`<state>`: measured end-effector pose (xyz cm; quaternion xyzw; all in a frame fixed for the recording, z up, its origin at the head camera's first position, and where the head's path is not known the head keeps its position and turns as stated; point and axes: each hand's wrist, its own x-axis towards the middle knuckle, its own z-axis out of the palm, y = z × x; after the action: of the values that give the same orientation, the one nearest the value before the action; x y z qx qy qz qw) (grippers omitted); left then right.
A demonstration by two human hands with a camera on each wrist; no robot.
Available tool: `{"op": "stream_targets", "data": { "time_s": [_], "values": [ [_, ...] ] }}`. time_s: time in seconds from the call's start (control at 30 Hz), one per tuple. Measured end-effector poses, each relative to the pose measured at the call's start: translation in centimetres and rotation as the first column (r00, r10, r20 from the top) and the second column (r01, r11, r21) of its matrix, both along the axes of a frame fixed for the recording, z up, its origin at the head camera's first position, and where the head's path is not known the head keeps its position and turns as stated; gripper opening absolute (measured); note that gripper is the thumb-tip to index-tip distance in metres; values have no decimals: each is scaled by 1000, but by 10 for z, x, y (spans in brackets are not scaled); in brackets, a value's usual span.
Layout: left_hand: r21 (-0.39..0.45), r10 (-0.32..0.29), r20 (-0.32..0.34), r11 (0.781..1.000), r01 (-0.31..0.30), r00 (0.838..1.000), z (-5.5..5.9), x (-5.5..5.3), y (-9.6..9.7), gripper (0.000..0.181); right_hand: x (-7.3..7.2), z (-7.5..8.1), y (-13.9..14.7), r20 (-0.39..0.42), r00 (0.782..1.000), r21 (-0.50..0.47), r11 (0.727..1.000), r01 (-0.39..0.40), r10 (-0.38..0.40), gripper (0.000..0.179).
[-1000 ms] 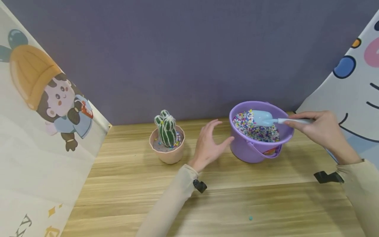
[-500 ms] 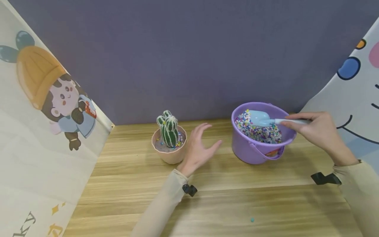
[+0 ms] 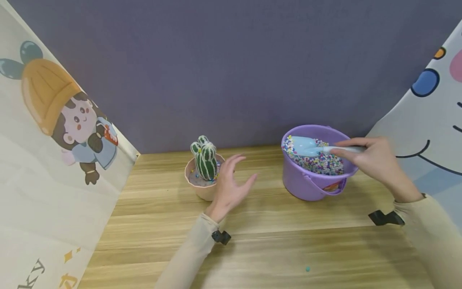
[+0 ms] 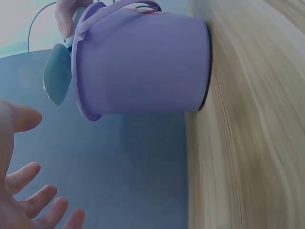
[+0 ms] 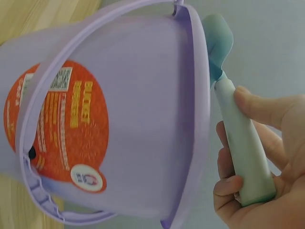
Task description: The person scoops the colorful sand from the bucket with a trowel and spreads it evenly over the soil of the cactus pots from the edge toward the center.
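My right hand [image 3: 377,166] grips the pale handle of a small light-blue shovel [image 3: 304,146]; in the right wrist view the fingers curl round the handle [image 5: 245,148]. The shovel's blade is level with the bucket rim, with coloured beads [image 3: 289,145] at its tip. Below it stands a purple bucket [image 3: 304,186] holding many more small coloured beads [image 3: 321,164]. My left hand [image 3: 229,188] holds nothing, its fingers spread and slightly bent. It is beside a pink flowerpot [image 3: 203,192], partly covering it. A green-and-white crocheted cactus [image 3: 205,162] stands in the pot with a few beads around it.
A single teal bead [image 3: 307,269] lies on the wooden tabletop [image 3: 267,249] near the front. The grey back panel [image 3: 231,72] rises close behind pot and bucket. Printed side panels flank the table left and right. The bucket's handle [image 3: 333,192] hangs down in front.
The shovel has risen and moved left over the bucket, with beads now at its tip. My left hand has moved left, from beside the bucket to beside the flowerpot.
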<state>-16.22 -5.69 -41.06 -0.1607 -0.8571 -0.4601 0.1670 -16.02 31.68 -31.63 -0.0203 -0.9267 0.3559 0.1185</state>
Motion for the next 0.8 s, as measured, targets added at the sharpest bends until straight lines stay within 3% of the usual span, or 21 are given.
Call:
{"op": "stream_targets", "data": {
  "time_s": [0.17,0.33,0.5,0.63,0.8],
  "values": [
    [-4,23,-45,1000,-23,999,-2,3,-12,60,-2,0,-8,6,1000,-14,1000,-19,19,46],
    [23,35,-132,999,-33,991,-3,4,-25,55,-2,-2,-17,9,999,-25,999,-41,42,45],
    [70,68,-238,996,-53,969,-6,5,-41,47,-3,-2,-25,0,998,-17,998,-63,63,44],
    [103,92,-284,993,-65,954,-8,6,-55,40,-3,0,-34,1,997,-8,997,-83,83,45],
    [146,109,-361,987,-59,926,-14,7,-78,30,-4,-4,-47,-56,994,-24,995,-100,98,35]
  ]
}}
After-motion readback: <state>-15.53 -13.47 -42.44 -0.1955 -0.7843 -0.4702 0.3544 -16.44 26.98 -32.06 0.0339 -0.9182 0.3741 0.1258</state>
